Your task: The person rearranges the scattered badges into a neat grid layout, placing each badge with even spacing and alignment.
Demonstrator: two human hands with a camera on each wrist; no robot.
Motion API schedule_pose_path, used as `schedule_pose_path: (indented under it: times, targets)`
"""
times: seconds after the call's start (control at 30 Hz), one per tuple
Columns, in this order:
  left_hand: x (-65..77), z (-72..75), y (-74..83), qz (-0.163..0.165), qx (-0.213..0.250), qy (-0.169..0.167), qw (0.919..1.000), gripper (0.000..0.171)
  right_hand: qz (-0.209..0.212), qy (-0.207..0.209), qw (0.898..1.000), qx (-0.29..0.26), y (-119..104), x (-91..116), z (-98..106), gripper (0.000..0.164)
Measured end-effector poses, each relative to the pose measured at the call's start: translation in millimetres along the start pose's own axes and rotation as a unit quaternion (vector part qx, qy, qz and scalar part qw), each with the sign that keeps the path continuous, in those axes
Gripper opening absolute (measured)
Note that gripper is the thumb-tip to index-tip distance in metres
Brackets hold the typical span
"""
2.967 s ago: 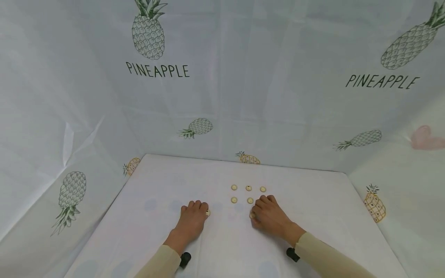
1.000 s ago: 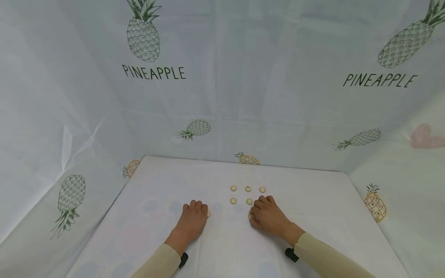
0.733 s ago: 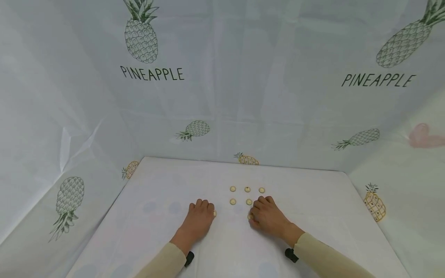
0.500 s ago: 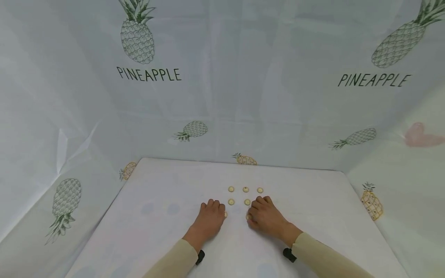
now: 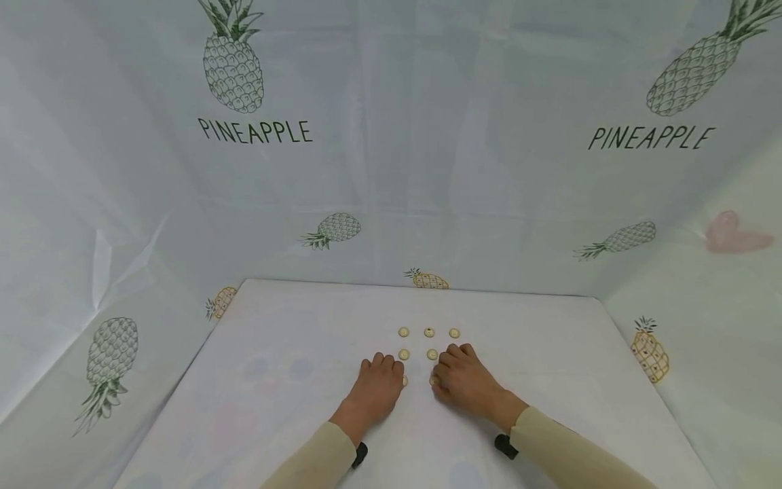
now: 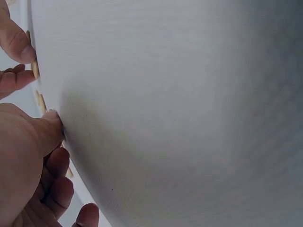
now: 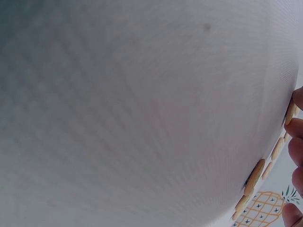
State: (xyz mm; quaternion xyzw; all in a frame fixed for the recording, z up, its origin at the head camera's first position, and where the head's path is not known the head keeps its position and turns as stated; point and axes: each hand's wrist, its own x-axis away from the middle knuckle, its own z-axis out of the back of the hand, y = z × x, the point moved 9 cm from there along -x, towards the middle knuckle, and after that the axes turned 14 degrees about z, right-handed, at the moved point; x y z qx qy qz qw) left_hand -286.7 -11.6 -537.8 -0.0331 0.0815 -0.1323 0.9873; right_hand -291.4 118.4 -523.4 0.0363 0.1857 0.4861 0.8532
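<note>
My left hand [image 5: 379,388] pinches a small round wooden disc [image 5: 404,382] against the white table. Only the disc's right edge shows past the fingers. Close by on the right, my right hand [image 5: 466,382] grips a matching disc [image 5: 434,381] between thumb and index finger, edge-on in the right wrist view as a thin pale-wood disc [image 7: 289,111]. A narrow gap separates the two held discs. Just behind lie two loose discs, a left one [image 5: 404,354] and a right one [image 5: 432,354]. In the left wrist view, my left thumb [image 6: 51,126] touches the tabletop.
A back row of three similar discs has a left one [image 5: 404,332], a middle one with a dark mark [image 5: 430,332] and a right one [image 5: 455,333]. Pale cloth covers the table [image 5: 293,312]. Hanging white sheets printed with pineapples [image 5: 233,75] enclose its back and sides.
My left hand has slid rightward with its disc, closing most of the gap to the right hand. The right hand keeps its place and grip. The whole view has shifted slightly.
</note>
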Motion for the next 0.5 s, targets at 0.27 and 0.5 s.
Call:
schedule_pose_path:
  times: [0.27, 0.5]
  targets:
    - [-1.7, -9.3, 0.7, 0.0, -0.005, -0.008, 1.0, 0.027, 0.007, 0.017, 1.0, 0.007, 0, 1, 1, 0.018]
    - [2.3, -8.7, -11.9, 0.02, 0.026, 0.008, 0.9994, 0.032, -0.032, -0.011, 0.999, -0.017, 9, 10, -1, 0.024]
